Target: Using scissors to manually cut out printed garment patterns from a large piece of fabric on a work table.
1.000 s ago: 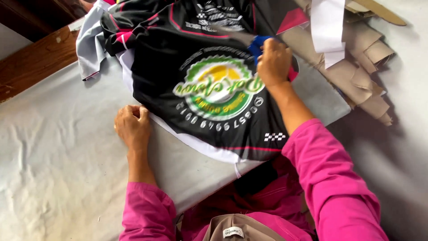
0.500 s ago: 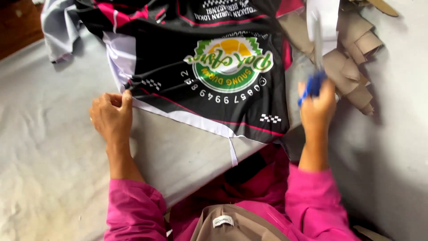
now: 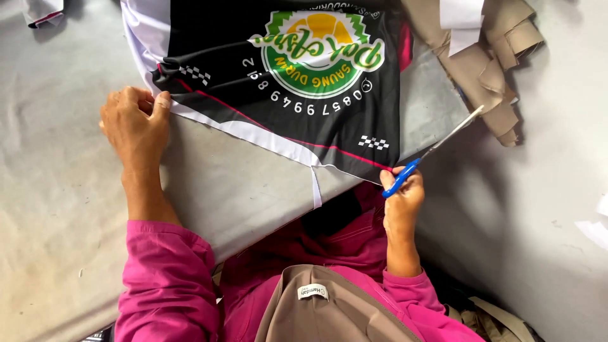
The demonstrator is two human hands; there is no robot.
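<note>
on the grey bench [image 3: 57, 209], the black printed garment [image 3: 278, 82] lies flat with its white-edged hem toward the person, the round green and yellow emblem near the middle of the cloth. since a second ago the right hand [image 3: 402, 199] has left the top of the fabric, where it rested on the print with something blue in it, and has come down to the near right corner of the cloth; its grip is closed round the blue handles of a pair of scissors [image 3: 430, 152], whose pale blades point up and away to the right, over the bare bench and not on the fabric. whether the blades are parted i cannot tell. the left hand [image 3: 134, 123] has shifted little relative to the cloth: its grip is narrow, thumb and fingers pinching the white hem at the left corner and pressing it to the bench. a thin white strip [image 3: 315, 187] hangs from the hem between the hands. judging from this, the cloth looks held taut along its lower edge with the scissors brought close to it. brown folded paper pieces [image 3: 487, 57] lie beyond, at the upper right.
</note>
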